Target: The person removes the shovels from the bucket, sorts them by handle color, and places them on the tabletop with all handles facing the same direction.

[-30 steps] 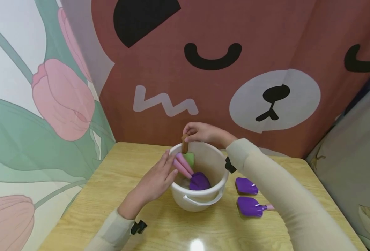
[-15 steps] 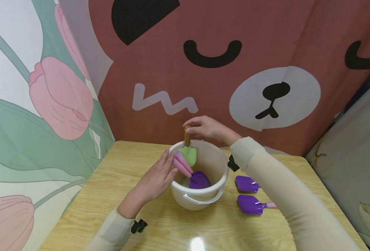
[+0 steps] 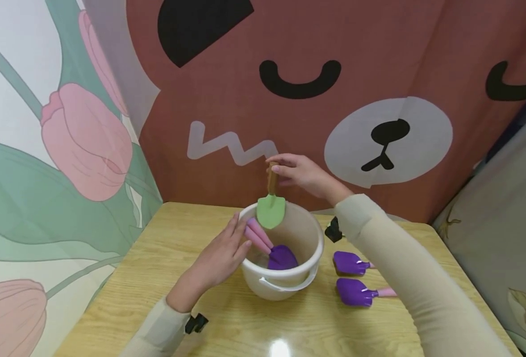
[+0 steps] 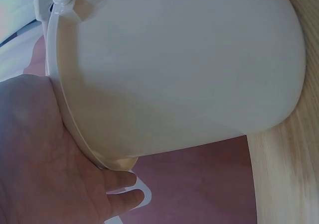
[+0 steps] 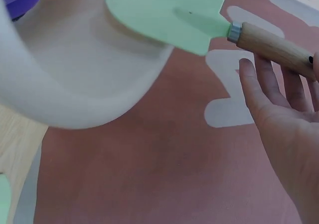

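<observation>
A white bucket [image 3: 269,287] stands on the table, its handle hanging at the front. My left hand [image 3: 218,258] rests on the left side of its rim with fingers straight; the left wrist view shows the palm [image 4: 45,149] against the rim. My right hand [image 3: 307,178] pinches the end of the brown wooden handle of a green trowel [image 3: 271,212], blade down, over the bucket's back rim. In the right wrist view, thumb and fingers meet at the handle [image 5: 274,47]. Inside the bucket lie purple shovels [image 3: 283,258] with two pink handles [image 3: 258,235] leaning left.
Two more purple shovels, a rear one [image 3: 350,263] and a front one [image 3: 356,291], lie on the wooden table [image 3: 227,322] right of the bucket, below the right sleeve. A green piece [image 5: 4,199] shows at the right wrist view's edge. A bear-print curtain [image 3: 227,99] hangs behind.
My right hand has risen and moved slightly right, drawing the green trowel up from inside the bucket until its whole blade shows. My left hand has stayed at the rim.
</observation>
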The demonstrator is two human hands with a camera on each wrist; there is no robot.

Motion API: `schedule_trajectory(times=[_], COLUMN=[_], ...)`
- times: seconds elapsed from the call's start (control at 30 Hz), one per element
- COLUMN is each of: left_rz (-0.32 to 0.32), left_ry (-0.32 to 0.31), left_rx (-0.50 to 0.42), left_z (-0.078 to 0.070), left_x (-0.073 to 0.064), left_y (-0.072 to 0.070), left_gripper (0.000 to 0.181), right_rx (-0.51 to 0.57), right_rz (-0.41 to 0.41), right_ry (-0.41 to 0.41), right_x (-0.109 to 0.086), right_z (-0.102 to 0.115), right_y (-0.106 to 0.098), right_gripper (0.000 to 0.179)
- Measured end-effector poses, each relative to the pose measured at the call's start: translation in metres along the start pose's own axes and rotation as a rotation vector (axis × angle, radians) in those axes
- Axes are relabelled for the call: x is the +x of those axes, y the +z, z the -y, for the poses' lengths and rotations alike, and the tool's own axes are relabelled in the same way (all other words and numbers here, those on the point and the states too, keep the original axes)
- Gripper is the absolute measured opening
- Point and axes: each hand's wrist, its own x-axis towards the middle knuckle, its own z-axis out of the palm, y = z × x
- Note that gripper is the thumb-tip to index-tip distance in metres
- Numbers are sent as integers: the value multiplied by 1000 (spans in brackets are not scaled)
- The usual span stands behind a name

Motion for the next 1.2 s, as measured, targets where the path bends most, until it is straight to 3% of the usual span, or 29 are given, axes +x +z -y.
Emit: schedule_trajectory(times=[0.27,0.43,0.77,1.2], left_rz=[0,-7,10,14], left_ry=[-7,-5,-12,-7], left_rx=[-8,-15,-20,-13], left_z=[1,2,1,2], left_x=[-1,-1,0,0], left_y=[1,2,0,-1], left_gripper=[65,64,64,63], right_rx=[192,292,394,547], right_rz=[-96,-107,-152,-312], right_ry=[32,26,-12,22], right_x=[-2,-4,-14,-28], right_z=[5,8,13,13], right_y=[-5,-6,-7,-24], right_gripper=[36,36,37,36])
